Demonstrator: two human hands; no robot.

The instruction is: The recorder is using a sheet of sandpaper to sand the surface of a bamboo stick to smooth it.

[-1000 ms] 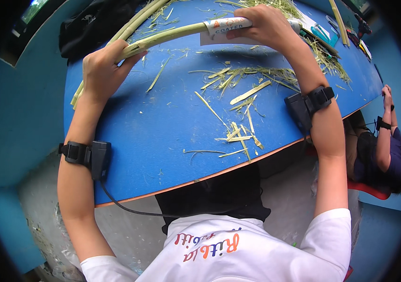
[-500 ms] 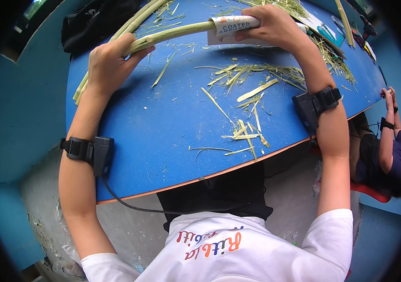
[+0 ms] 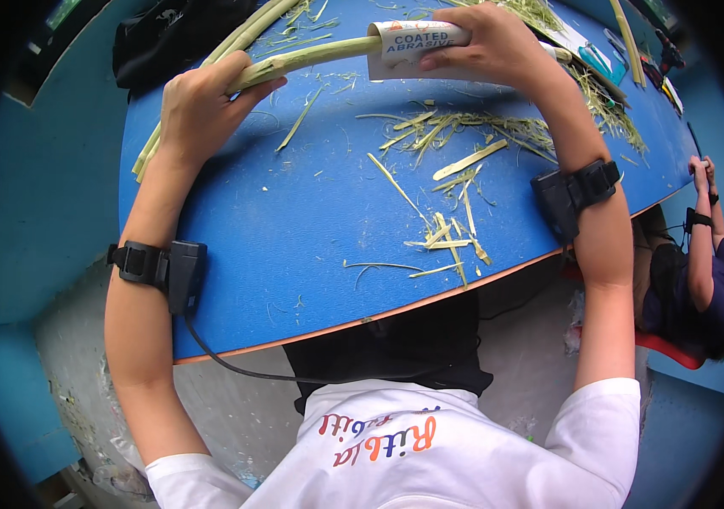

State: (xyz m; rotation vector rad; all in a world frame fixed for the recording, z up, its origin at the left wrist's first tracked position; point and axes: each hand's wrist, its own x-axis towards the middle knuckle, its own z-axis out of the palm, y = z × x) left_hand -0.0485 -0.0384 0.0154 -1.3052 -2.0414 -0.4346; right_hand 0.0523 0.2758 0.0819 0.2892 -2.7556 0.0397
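A pale green, peeled plant stem (image 3: 315, 57) stretches between my two hands above the blue table (image 3: 268, 229). My left hand (image 3: 209, 102) is closed round its left part. Wrapped about the right part of the stem is a sheet of sandpaper (image 3: 417, 55), its white printed backing outward. My right hand (image 3: 493, 47) grips that sheet, thumb below and fingers over the top. The stem's far right end is hidden by the sheet and the hand.
Shavings and peeled strips (image 3: 464, 161) lie scattered between my arms. Longer stems (image 3: 243, 42) rest at the left, near a black bag (image 3: 171, 42). Back right are a teal tool (image 3: 597, 61) and a drill (image 3: 669, 51). A co-worker (image 3: 697, 271) sits at the right.
My right hand and the sandpaper have shifted slightly left along the stem. My left hand has risen slightly and moved a little right.
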